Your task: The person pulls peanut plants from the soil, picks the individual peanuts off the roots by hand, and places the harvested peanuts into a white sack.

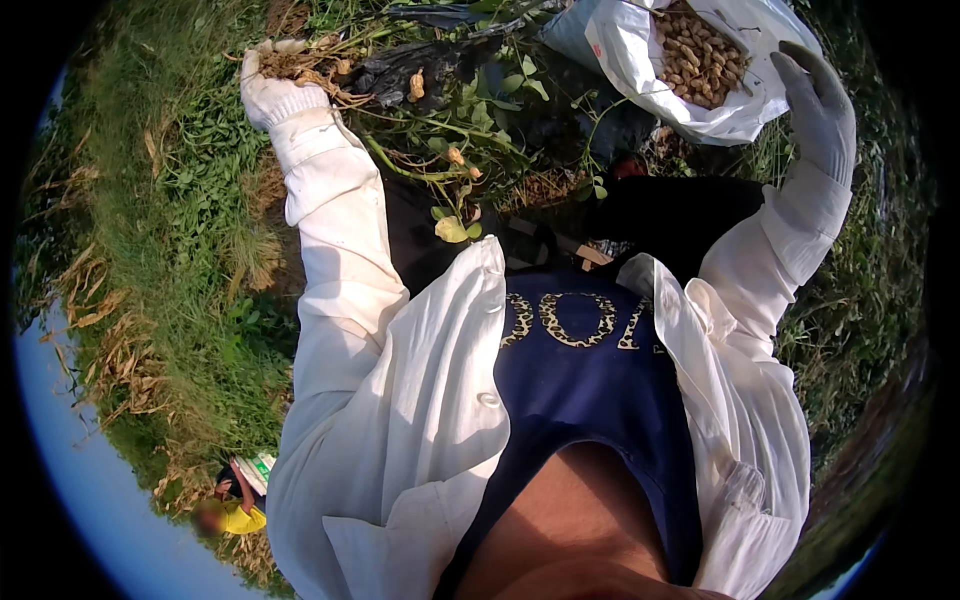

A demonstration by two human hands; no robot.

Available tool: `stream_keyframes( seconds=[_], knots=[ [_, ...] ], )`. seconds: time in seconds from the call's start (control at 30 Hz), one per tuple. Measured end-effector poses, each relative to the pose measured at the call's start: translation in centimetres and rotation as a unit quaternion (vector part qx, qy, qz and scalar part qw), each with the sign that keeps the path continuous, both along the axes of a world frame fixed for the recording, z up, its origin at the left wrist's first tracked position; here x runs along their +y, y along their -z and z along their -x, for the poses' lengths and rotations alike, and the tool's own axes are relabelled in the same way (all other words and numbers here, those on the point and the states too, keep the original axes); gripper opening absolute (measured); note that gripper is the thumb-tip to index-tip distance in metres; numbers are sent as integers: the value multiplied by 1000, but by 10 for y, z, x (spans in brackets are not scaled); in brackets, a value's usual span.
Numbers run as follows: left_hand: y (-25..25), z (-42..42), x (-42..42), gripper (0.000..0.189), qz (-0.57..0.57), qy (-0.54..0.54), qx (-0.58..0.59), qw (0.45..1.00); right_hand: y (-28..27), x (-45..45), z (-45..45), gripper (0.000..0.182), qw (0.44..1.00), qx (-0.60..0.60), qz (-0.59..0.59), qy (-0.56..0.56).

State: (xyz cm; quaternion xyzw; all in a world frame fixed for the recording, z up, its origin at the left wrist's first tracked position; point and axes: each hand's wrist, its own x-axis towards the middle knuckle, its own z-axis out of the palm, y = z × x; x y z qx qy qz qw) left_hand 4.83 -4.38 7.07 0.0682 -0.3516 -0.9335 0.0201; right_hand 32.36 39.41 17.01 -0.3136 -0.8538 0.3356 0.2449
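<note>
My left hand (279, 84), in a white knit glove, grips the root end of a peanut plant (315, 66) with soil and some pods on it. Leafy stems (480, 135) spread to the right from it, and single peanut pods (416, 85) hang among them. A white woven sack (652, 97) stands at the upper right with its mouth open, many unshelled peanuts (701, 64) inside. My right hand (821, 101), gloved too, is at the sack's right rim with its fingers apart and bent; whether they touch the rim cannot be told.
Black plastic sheeting (405, 67) lies under the stems. Grass and low plants (202, 157) cover the ground on the left, with dry stalks (112, 322) farther out. Another person (244, 516) in a yellow top is at the lower left with a white and green sack (256, 471).
</note>
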Motion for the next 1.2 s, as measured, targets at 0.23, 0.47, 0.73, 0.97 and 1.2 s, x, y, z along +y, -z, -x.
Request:
stream_keyframes(
  seconds=[0.23,0.47,0.73,0.97,1.2],
  knots=[
    [0,-4,12,24,3,-10,-7,1000,-12,-72,8,17,953,177,152,-195],
    [-2,-12,29,24,43,-12,21,999,47,-173,67,31,864,52,-103,-490],
    [4,-6,37,23,38,13,18,999,96,-208,115,30,854,-159,-233,-437],
    [-11,-23,47,17,38,17,4,999,101,-192,116,30,890,8,127,-437],
    [3,-33,65,23,171,59,106,978,84,-157,102,28,708,87,580,-392]
  ],
)
